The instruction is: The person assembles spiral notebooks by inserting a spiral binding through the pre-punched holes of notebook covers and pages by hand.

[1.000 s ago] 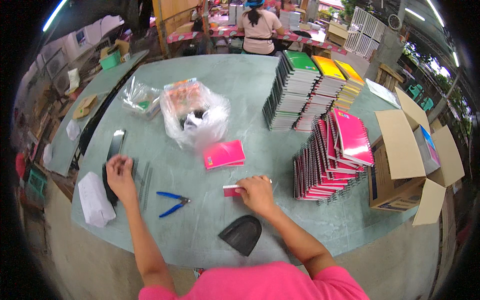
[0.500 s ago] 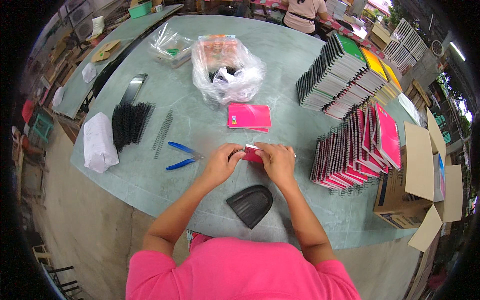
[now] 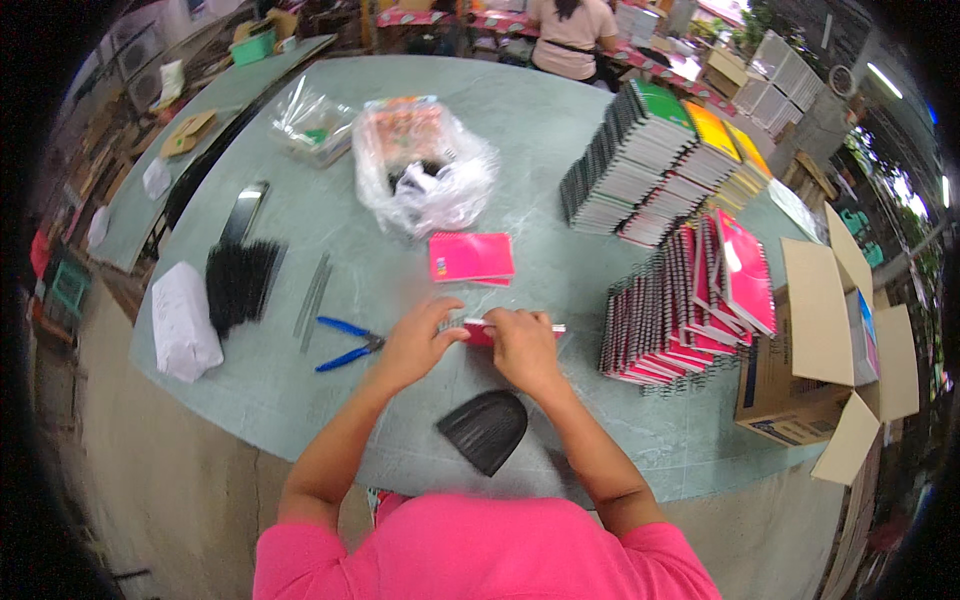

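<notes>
The place looks like a small, partly open-sided workshop: a broad green bench (image 3: 660, 440) carries stacked spiral notebooks (image 3: 645, 155), loose black spirals (image 3: 240, 285) and blue pliers (image 3: 345, 358), while another person (image 3: 572, 40) sits or stands by a pink-covered bench (image 3: 410, 17) beyond the bare floor (image 3: 200, 470).

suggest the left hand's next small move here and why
Perhaps have the left hand feed a coil like the loose, thin dark spirals into the small rectangular pink-covered notebook: that hand is at the notebook's left end while the right hand grips it. Whether the left hand already holds a coil is too blurred to tell.
</notes>
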Demonstrator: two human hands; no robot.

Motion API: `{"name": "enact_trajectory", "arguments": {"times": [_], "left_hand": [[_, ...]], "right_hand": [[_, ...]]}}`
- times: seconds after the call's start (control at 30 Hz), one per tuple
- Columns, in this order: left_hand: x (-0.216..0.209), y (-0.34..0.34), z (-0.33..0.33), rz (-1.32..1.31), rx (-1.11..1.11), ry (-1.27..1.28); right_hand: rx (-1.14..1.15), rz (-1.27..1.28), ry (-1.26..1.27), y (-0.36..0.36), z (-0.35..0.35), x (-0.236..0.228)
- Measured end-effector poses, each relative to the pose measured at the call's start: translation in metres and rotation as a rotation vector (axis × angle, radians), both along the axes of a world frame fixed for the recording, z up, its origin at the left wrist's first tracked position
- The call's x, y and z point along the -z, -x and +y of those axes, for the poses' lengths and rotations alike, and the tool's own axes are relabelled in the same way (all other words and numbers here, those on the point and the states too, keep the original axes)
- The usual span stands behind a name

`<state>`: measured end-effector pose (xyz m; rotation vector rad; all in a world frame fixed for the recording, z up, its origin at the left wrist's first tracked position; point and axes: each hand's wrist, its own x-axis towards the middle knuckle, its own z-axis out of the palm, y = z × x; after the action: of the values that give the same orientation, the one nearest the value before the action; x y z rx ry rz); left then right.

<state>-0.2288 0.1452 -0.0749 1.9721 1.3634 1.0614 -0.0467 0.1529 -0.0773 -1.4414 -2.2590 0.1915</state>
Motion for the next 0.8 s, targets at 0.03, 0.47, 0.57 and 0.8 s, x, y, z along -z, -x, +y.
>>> {"name": "enact_trajectory", "arguments": {"times": [0.03, 0.47, 0.57, 0.8], "left_hand": [[0.002, 0.007, 0.003, 0.042, 0.053, 0.051], [0.002, 0.021, 0.01, 0.04, 0.117, 0.13], [-0.011, 0.019, 0.008, 0.011, 0.098, 0.304], [-0.011, 0.016, 0.008, -0.026, 0.07, 0.078]], "right_hand": [[-0.011, 0.025, -0.026, 0.0, 0.002, 0.002], [-0.101, 0.117, -0.147, 0.012, 0.004, 0.005], [-0.11, 0.282, -0.105, 0.014, 0.004, 0.008], [-0.133, 0.281, -0.095, 0.008, 0.004, 0.011]]}}
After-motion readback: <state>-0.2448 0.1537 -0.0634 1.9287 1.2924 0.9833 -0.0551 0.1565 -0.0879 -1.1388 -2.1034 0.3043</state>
